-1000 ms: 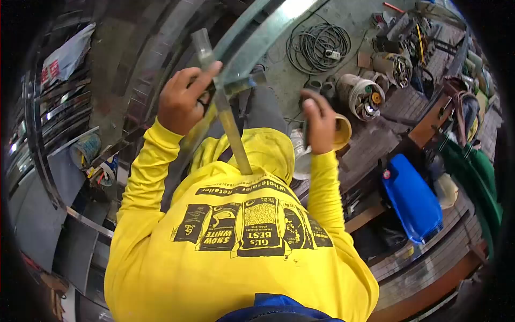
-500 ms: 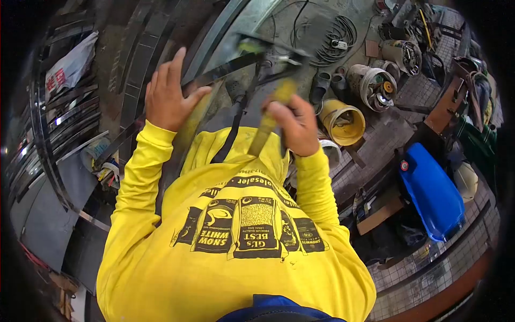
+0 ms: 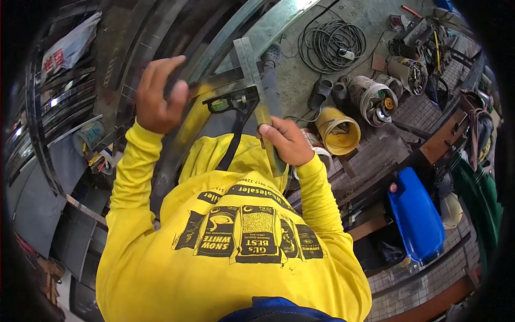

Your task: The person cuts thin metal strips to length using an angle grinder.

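My right hand [image 3: 288, 140] is closed around the blade of a combination square [image 3: 248, 67], in front of my yellow shirt. Its metal ruler points up and away. The black head with a green level vial [image 3: 219, 105] sits on the blade, pointing left. My left hand [image 3: 156, 96] is raised to the left with the fingers apart and nothing in it, slightly blurred. Beyond and beneath the square lie a dark flat metal bar [image 3: 222, 80] and a blurred yellow length [image 3: 193, 123] beside my leg.
Long metal bars [image 3: 209, 48] run along the far left. A coiled black cable [image 3: 332, 48] lies on the floor ahead. To the right are dark clogs [image 3: 321, 94], a yellow bucket [image 3: 339, 131], a white bucket of discs [image 3: 375, 99] and a blue plastic container [image 3: 416, 214].
The combination square has swung and now shows sharply, its head turned to the left. My right hand has moved slightly down, and my left hand a little left. The view has shifted slightly.
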Tool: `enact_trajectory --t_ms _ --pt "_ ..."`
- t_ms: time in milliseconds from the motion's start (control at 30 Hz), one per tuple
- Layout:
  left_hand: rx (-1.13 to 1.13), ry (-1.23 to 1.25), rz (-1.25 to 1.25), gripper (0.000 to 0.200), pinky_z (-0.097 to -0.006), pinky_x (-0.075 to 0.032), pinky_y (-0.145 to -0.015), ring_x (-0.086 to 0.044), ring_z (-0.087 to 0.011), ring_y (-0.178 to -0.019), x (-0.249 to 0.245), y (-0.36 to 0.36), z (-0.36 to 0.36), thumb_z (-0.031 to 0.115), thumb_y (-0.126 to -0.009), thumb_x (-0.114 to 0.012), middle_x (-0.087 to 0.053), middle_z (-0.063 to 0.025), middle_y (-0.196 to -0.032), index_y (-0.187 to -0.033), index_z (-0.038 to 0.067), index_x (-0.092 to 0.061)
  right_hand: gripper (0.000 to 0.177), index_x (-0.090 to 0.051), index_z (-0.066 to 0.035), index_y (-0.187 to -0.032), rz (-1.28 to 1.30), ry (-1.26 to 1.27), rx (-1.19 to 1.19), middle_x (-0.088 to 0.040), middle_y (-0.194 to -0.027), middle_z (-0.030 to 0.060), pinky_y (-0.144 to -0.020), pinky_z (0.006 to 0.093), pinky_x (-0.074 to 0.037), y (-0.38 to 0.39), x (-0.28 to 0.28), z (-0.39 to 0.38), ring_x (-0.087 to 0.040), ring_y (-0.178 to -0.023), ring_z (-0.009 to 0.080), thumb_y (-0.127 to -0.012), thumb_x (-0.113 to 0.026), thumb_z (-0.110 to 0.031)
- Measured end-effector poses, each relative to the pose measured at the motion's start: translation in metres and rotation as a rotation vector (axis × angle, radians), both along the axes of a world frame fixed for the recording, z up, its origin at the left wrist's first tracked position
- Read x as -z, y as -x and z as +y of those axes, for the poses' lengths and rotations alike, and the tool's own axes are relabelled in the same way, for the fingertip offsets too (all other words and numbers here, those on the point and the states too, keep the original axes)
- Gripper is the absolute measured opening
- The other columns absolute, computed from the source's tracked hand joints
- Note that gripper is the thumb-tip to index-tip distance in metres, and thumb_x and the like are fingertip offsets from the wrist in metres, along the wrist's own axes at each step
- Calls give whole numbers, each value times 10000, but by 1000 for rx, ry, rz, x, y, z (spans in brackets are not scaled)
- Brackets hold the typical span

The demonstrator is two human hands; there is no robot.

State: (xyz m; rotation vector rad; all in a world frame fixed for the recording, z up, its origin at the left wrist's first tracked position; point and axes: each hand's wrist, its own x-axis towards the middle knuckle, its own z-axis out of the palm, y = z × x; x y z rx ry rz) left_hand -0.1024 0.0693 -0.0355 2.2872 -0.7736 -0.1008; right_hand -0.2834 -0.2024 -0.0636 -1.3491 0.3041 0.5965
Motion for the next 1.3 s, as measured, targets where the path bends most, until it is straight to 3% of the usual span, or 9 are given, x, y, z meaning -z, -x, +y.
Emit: enact_trajectory --t_ms 100,200,400,500,800,1000,1300 --pt "303 -151 -46 598 -447 -479 -1001 -568 -348 -1210 -29 7 -43 248 -812 -741 -571 -136 -1393 -1386 135 -616 244 -657 -8 -982 39 23 -29 -616 -714 58 -651 310 -466 -6 6 1 -561 -668 129 -1042 -564 -226" --pt "408 -301 -8 739 -447 -457 -1032 -509 -315 -1296 -12 9 -59 215 -705 -798 -512 -77 -1498 -1419 209 -604 241 -659 -9 -987 69 20 -25 -625 -708 60 -639 316 -467 -6 17 -2 -569 -648 144 -1037 -572 -228" --pt "372 -239 54 832 -367 -542 -837 -597 -259 -944 21 8 -53 130 -616 -842 -499 -11 -1541 -1409 271 -630 232 -654 1 -972 119 22 -56 -611 -664 80 -597 336 -465 -20 7 -5 -564 -592 153 -1025 -585 -215" --pt "369 -249 0 853 -322 -537 -727 -540 -216 -775 24 6 -52 159 -595 -871 -486 1 -1560 -1407 281 -638 205 -655 2 -963 130 24 -56 -606 -659 104 -591 342 -467 -25 8 -8 -567 -571 174 -1013 -599 -189" --pt "384 -275 46 791 -305 -501 -686 -499 -187 -737 26 0 -52 292 -643 -893 -495 20 -1555 -1396 320 -652 181 -661 5 -980 163 -12 -89 -635 -737 135 -611 350 -467 -36 7 -16 -601 -620 249 -1005 -623 -170" --pt "401 -282 87 708 -296 -495 -685 -492 -178 -740 25 -1 -52 286 -708 -852 -501 26 -1549 -1388 333 -661 176 -669 12 -1033 217 -73 -120 -654 -801 153 -675 357 -492 -48 2 -22 -642 -692 269 -1006 -604 -150" --pt "400 -292 92 694 -295 -488 -690 -499 -181 -756 26 0 -53 287 -701 -847 -498 24 -1550 -1370 353 -671 179 -660 18 -1021 170 -58 -149 -653 -833 170 -702 374 -497 -48 6 -26 -634 -715 281 -1000 -605 -151"
